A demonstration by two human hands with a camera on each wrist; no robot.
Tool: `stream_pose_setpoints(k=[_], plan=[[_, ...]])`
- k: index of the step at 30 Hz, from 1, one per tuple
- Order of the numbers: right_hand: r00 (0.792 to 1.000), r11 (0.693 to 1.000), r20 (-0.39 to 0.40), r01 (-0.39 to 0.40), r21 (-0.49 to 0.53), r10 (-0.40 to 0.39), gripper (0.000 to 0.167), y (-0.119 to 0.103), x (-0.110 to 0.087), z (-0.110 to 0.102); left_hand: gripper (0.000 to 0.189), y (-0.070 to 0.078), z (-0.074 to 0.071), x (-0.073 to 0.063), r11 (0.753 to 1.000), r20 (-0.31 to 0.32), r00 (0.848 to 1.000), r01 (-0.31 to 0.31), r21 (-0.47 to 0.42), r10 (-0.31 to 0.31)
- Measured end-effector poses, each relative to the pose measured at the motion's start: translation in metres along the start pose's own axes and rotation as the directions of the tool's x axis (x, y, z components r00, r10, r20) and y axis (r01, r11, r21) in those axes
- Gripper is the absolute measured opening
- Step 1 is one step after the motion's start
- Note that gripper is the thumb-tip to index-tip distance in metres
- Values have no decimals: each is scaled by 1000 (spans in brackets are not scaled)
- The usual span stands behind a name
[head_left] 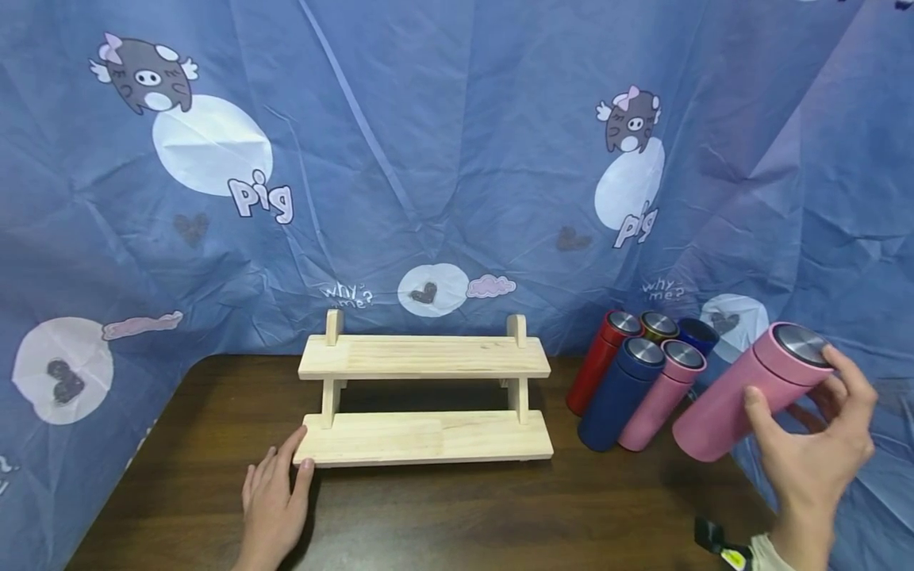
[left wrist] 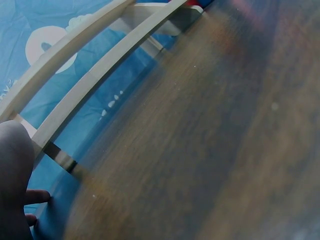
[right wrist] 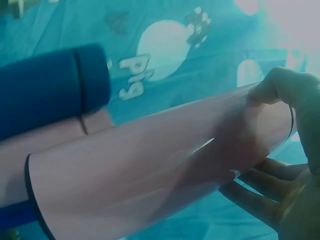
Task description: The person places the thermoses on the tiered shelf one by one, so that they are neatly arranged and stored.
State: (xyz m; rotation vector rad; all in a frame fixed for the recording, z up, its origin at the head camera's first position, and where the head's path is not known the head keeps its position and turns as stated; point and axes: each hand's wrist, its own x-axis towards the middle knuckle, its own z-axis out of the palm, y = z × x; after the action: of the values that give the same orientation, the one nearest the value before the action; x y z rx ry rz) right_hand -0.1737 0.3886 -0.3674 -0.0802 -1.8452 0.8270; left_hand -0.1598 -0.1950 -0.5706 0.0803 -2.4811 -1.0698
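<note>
While the right hand (head_left: 817, 448) grips the tilted pink bottle (head_left: 735, 404) near its lid (head_left: 798, 343), beside the clustered bottles (head_left: 620, 396), its glossy body looks stiff, perhaps slippery; mid-body seems a surer hold; the left hand (head_left: 274, 507), fingers relaxed, touches the wooden rack (head_left: 421, 438).

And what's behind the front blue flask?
Behind the front blue flask, the red flask stands to the left, partly covered. A gold-rimmed flask is there too, but little more than its top shows; the rest of its body is covered.
</note>
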Motion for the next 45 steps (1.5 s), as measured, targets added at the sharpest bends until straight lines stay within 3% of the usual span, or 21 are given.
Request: stream_pose_setpoints(k=[6, 14, 22, 32, 42, 45], plan=[[997, 1000, 68, 27, 5, -27, 84, -25, 0, -7, 46, 0, 0, 1, 1000, 7, 1000, 12, 5, -12], [989, 991, 140, 35, 132, -53, 90, -53, -6, -5, 46, 1, 1, 1, 1000, 1, 1000, -3, -13, 3], [978, 927, 183, 21, 375, -96, 92, -65, -13, 6, 46, 2, 3, 2, 1000, -21, 1000, -16, -23, 15], [956, 901, 247, 38, 431, -158, 94, -90, -33, 31, 46, 3, 2, 3, 1000, -10, 1000, -9, -21, 9], [939, 870, 295, 8, 493, -176, 96, -103, -53, 59, 46, 2, -1, 1, 1000, -6, 1000, -1, 0, 1], [938, 873, 300, 3, 487, -171, 95, -107, -58, 66, 46, 2, -1, 0, 1000, -3, 1000, 1, 1, -1]])
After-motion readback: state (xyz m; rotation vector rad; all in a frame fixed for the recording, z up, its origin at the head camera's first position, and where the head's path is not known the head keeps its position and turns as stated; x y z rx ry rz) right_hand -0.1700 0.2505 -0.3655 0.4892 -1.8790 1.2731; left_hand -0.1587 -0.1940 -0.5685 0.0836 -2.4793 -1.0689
